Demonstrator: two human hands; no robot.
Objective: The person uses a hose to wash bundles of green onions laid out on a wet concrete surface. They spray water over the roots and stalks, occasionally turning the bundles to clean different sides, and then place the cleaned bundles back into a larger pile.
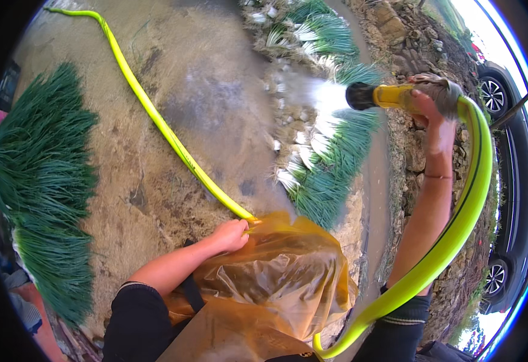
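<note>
My right hand (429,106) grips a yellow spray nozzle (393,96) with a black tip, wrapped in cloth where it meets a thick yellow-green hose (472,181). White water sprays leftward from the tip across bunches of green onions (332,149), whose white stems and roots face left in a long row on the wet ground. The hose loops down past my right arm, and a further length runs from my lap to the upper left. Closed on the edge of a translucent orange plastic apron (273,271), my left hand (232,235) is beside that hose.
Large heaps of green onions (46,181) lie at the left, near a partly visible person's patterned sleeve or garment. Beyond the row runs a shallow muddy water channel (375,199), then a rocky bank (415,149). A dark car (515,194) stands at the far right.
</note>
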